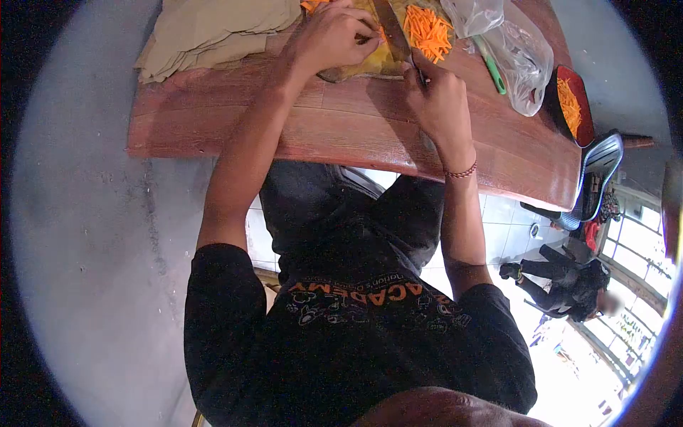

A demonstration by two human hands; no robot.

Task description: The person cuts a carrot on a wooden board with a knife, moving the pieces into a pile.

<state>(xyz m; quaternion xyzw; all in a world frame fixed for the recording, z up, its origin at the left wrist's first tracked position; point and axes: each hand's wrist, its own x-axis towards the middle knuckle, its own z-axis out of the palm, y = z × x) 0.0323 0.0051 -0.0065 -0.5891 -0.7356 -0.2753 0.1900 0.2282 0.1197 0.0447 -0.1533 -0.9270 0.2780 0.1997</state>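
Note:
My right hand is wrapped round the handle of a knife, its broad blade pointing away over the yellowish cutting board. Beside the blade, my left hand is closed, fingers curled, with a bit of orange carrot at its fingertips. Most of that piece is hidden by the fingers and blade. To the right of the knife lies a pile of thin carrot strips. Another orange piece shows behind my left hand at the top edge.
Brown paper sheets lie left on the wooden table. Right of the board are a clear plastic bag and a green-handled tool. A dark container of carrot strips stands near a chair. A person is farther off.

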